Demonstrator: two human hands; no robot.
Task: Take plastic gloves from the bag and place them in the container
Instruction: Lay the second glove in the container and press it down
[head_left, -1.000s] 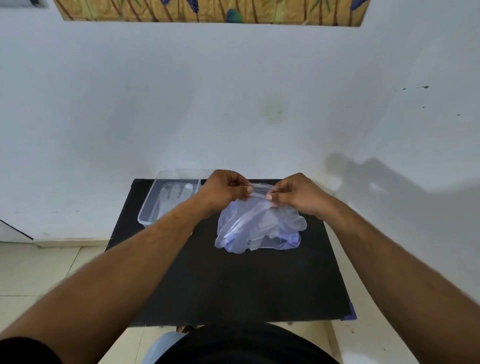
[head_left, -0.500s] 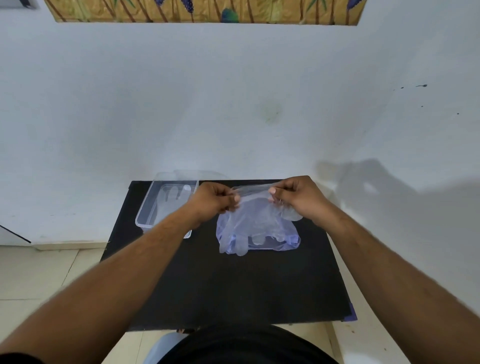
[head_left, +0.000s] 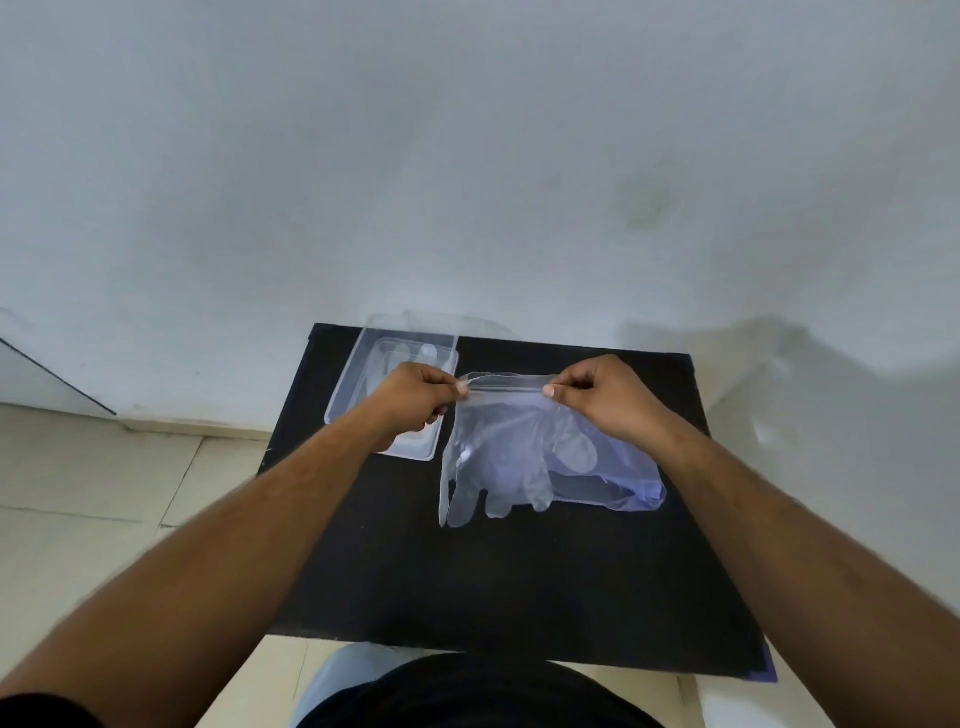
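A clear plastic glove (head_left: 498, 467) hangs fingers-down over the black table (head_left: 519, 582), stretched between my hands. My left hand (head_left: 415, 400) pinches the left corner of its cuff and my right hand (head_left: 608, 400) pinches the right corner. Behind the glove lies the clear bag (head_left: 623, 483), bluish at its right end, with more plastic inside. A clear rectangular container (head_left: 363, 374) sits at the table's back left, partly behind my left hand, and holds at least one glove.
A white wall rises right behind the table. Tiled floor lies to the left. A blue sheet corner (head_left: 771, 670) pokes out under the table's near right corner. My dark-clothed lap is at the bottom edge.
My hands have moved apart and stretched the glove's cuff wide. The glove now hangs flat with its fingers showing. The camera has tilted down and turned left.
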